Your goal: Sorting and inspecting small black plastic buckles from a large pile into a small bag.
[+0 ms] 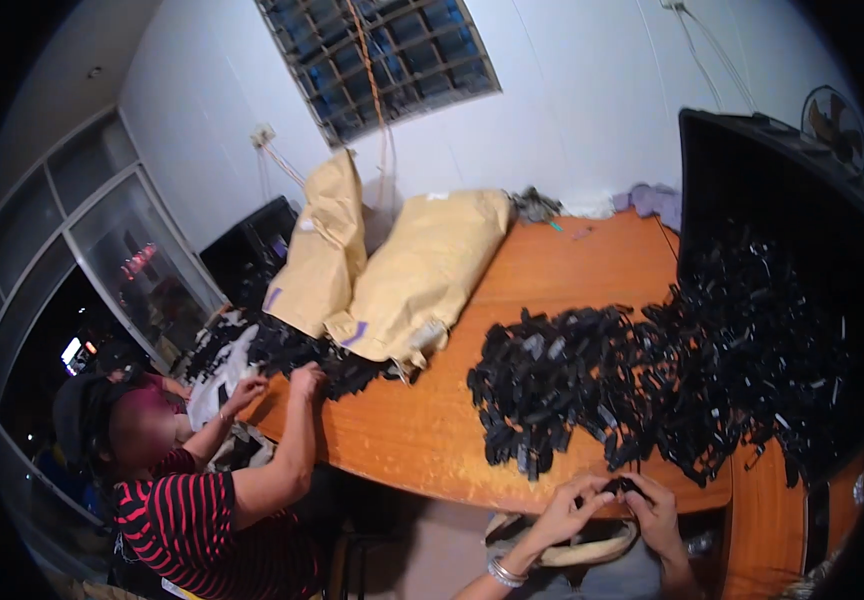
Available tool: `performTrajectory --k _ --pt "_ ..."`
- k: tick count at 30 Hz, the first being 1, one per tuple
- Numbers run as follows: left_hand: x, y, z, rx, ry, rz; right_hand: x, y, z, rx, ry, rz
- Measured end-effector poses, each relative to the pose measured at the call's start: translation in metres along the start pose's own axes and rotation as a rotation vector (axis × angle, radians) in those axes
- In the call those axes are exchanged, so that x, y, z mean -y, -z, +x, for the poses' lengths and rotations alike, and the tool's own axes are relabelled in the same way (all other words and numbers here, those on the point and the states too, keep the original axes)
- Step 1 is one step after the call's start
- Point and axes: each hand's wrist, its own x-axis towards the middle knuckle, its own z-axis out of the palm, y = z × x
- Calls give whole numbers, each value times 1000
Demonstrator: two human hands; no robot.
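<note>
1. Grip: left hand (570, 510) and right hand (658, 517) both look pinched on one small black piece (624, 488); exact finger contact too small to tell.
2. Location: piece is between the fingertips, at the near edge of the worktop (392, 440), just in front of the loose black pile (547, 390).
3. Drop risk: slipped pinch probably sends it over the edge. Cause: tiny part, handled right at the rim.
4. Mix-up risk: dropped forward, it'd likely get lost among look-alikes. Cause: same dark colour, no divider seen.
5. Spill risk: pile runs into the heap (772, 350) by the black bin (712, 170); a forearm nudge could shove front pieces off.
6. Snag risk: bracelet (505, 573) on the left wrist might drag pieces if reaching in.
</note>
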Motion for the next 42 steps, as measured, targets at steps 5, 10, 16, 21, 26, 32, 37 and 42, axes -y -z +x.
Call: performTrajectory --k 5,10,16,21,26,32,37,42 --pt "-4 7 4 9 -21 85 8 7 6 106 -16 -120" --pt "-12 13 4 -76 -39 43 16 4 19 193 -63 -129" --pt "-13 10 5 -64 -25 38 -2 2 12 130 92 -156" --pt "-14 9 0 -78 -9 106 -3 3 8 103 134 -214" --pt "-12 5 -3 -91 16 54 4 5 9 191 64 -230" --pt "-8 1 6 -93 34 -37 6 -4 8 103 159 -428" --pt "-8 -20 -1 -197 215 -186 -4 -11 6 8 142 -401" --pt "-2 -26 0 -212 247 -137 -15 -15 -1 -82 108 -351"
